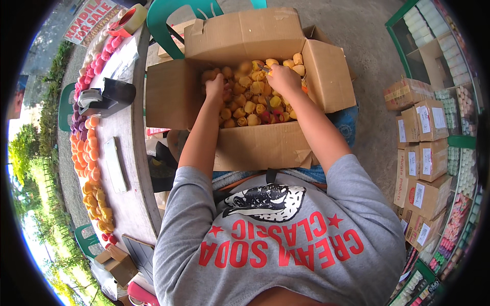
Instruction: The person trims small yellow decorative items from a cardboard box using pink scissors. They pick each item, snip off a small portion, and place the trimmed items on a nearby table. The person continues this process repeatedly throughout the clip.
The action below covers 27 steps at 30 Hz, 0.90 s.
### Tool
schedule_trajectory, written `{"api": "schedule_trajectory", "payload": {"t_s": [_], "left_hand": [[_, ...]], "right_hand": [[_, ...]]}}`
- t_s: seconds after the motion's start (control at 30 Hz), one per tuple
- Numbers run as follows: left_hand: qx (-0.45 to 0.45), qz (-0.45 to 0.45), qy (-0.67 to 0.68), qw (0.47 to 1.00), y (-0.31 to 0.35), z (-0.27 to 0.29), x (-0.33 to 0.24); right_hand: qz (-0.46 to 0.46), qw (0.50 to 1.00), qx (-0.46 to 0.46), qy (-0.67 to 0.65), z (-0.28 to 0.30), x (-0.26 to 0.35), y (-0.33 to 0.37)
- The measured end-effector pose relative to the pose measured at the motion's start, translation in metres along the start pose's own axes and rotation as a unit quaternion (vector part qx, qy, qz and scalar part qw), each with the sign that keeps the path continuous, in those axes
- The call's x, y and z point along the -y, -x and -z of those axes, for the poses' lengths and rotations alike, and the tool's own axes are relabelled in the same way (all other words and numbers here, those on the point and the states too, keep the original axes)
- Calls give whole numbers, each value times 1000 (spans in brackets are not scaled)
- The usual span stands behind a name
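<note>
An open cardboard box [263, 148] stands before me with its flaps folded out. Many small rounded yellow and orange candles [249, 107] fill it, a few reddish ones among them. Inside the left part of the box, my left hand [215, 85] reaches down with bent fingers beside an orange candle [208, 76]. What those fingers hold is hidden. Over the candles at the right, my right hand [284, 79] is closed around a slim dark tool [263, 68] that points left. Its exact kind is too small to make out.
Along the left runs a white table [120, 153] with rows of pink, purple, orange and yellow candles [97, 204], a tape dispenser [109, 97] and a phone-like white object [115, 164]. A green chair [166, 30] stands behind the box. Stacked cartons [429, 158] and candle shelves are at right.
</note>
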<state>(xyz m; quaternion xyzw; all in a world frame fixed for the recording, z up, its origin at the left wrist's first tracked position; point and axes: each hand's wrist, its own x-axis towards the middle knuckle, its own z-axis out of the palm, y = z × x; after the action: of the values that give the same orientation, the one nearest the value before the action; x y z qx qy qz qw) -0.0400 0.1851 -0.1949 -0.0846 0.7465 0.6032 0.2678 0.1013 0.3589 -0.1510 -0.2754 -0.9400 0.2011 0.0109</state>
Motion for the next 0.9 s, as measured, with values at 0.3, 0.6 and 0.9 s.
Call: {"api": "schedule_trajectory", "payload": {"t_s": [0.3, 0.6, 0.9], "left_hand": [[138, -172, -635, 741, 18, -16, 23], [78, -150, -456, 874, 50, -15, -7], [219, -86, 83, 968, 40, 2, -14]], "right_hand": [[3, 1000, 11, -7, -2, -3, 0], [8, 1000, 6, -24, -1, -3, 4], [31, 998, 19, -55, -2, 2, 11]]}}
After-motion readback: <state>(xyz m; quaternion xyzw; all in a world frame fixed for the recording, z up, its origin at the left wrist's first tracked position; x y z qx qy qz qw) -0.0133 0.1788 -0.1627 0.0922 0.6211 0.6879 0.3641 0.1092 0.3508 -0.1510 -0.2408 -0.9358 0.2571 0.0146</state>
